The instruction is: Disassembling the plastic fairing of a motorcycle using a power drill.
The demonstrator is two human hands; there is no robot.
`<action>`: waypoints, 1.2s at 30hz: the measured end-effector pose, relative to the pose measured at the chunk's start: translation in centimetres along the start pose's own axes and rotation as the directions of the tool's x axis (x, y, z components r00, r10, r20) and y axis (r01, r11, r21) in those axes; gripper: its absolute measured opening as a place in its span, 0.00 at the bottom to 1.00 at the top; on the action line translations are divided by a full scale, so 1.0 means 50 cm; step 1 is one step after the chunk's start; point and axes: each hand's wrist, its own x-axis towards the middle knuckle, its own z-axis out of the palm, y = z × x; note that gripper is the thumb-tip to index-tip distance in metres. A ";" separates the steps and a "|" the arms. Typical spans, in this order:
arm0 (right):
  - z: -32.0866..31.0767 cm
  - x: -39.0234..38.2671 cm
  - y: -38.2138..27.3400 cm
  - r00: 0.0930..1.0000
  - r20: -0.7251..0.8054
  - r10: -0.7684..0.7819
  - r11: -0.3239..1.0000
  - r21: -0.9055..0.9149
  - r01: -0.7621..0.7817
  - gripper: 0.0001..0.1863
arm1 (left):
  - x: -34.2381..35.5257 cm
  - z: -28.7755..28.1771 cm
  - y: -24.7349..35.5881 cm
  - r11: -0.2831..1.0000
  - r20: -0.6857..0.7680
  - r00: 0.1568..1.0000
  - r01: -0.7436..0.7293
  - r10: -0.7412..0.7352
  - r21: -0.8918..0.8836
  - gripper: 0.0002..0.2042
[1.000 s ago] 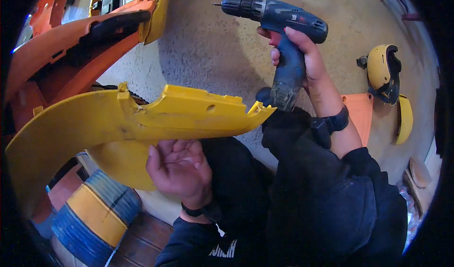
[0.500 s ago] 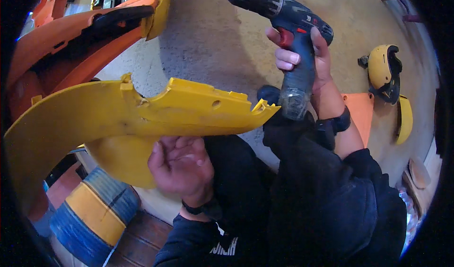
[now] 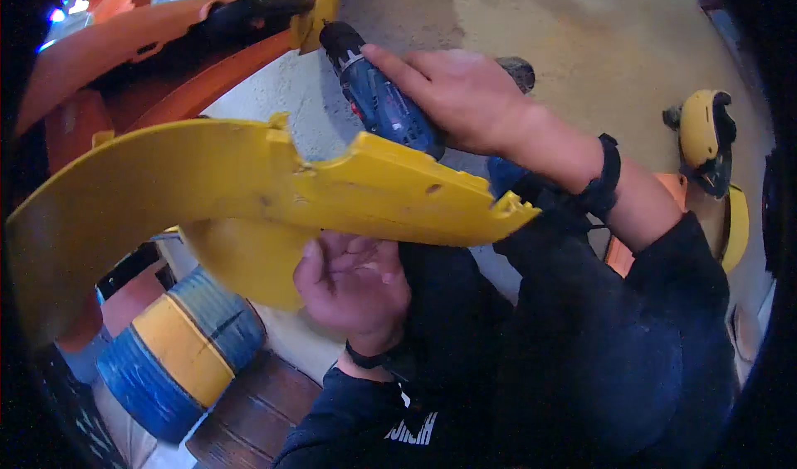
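The right hand [image 3: 473, 100] clasps the cordless drill [image 3: 382, 104] beyond the curved yellow plastic panel [image 3: 374, 191]. The left hand's [image 3: 357, 286] grip, below the panel, cannot be told; loose support could let it tip.

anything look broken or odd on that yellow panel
Yes, the right tip of the yellow panel looks jagged and notched, unlike its smooth lower edge. That suggests broken tabs, though it may be moulded that way. Dark scuffs also mark its face.
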 end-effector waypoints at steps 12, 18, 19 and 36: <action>0.025 0.080 -0.037 0.999 -0.037 0.018 0.993 -0.118 -0.022 0.35 | -0.013 0.031 0.000 0.996 -0.200 0.978 -0.044 0.059 0.081 0.16; 0.033 0.075 -0.041 0.998 -0.068 -0.013 0.986 -0.164 0.001 0.32 | -0.007 0.043 0.000 0.989 -0.171 0.982 -0.056 0.079 0.136 0.16; 0.029 0.077 -0.043 0.998 -0.057 -0.009 0.987 -0.163 0.000 0.31 | -0.006 0.039 0.000 0.988 -0.151 0.985 -0.061 0.082 0.140 0.16; 0.048 0.073 -0.070 0.992 -0.119 0.046 0.979 -0.193 -0.069 0.32 | -0.027 0.003 0.005 0.999 0.008 0.999 -0.035 0.035 0.004 0.18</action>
